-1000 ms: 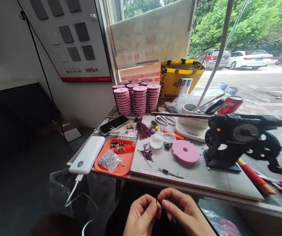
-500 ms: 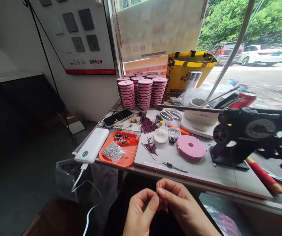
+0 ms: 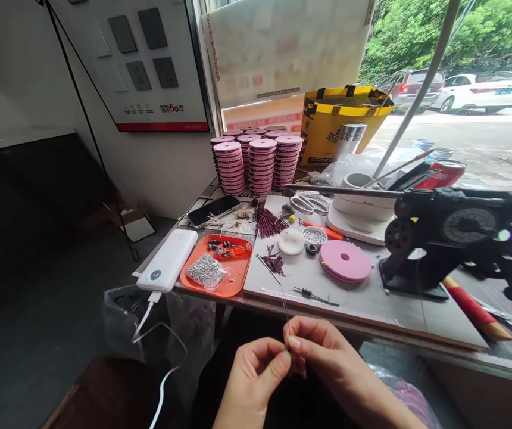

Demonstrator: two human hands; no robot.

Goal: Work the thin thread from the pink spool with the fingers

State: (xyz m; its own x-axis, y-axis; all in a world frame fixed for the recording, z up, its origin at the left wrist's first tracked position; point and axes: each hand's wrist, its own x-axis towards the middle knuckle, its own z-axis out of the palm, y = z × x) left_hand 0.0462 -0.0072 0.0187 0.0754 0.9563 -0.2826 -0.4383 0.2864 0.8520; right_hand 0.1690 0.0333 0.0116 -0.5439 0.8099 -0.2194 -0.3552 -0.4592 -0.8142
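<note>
Below the table's front edge, my left hand [image 3: 259, 372] and my right hand [image 3: 321, 351] meet fingertip to fingertip. Both are pinched. A thin dark thread [image 3: 285, 305] rises from between the right thumb and forefinger toward the board. Whatever the left fingertips grip is too small to make out. Nearest on the pale board [image 3: 372, 307] lie a dark slim tool [image 3: 316, 296], a thin metal rod [image 3: 268, 269] and short dark red pieces [image 3: 274, 262]. Pink discs [image 3: 345, 260] lie to the right of them.
An orange tray [image 3: 238, 280] with a bag of silvery beads [image 3: 206, 271] sits left, beside a white power bank [image 3: 169, 259]. A black machine [image 3: 452, 232] stands right. Pink spools [image 3: 262, 167] are stacked behind, near a yellow bag [image 3: 327, 128].
The view has shifted slightly. My hands stay pinched together, with the right forearm reaching a little farther right. The thread above the fingertips shows more clearly.
</note>
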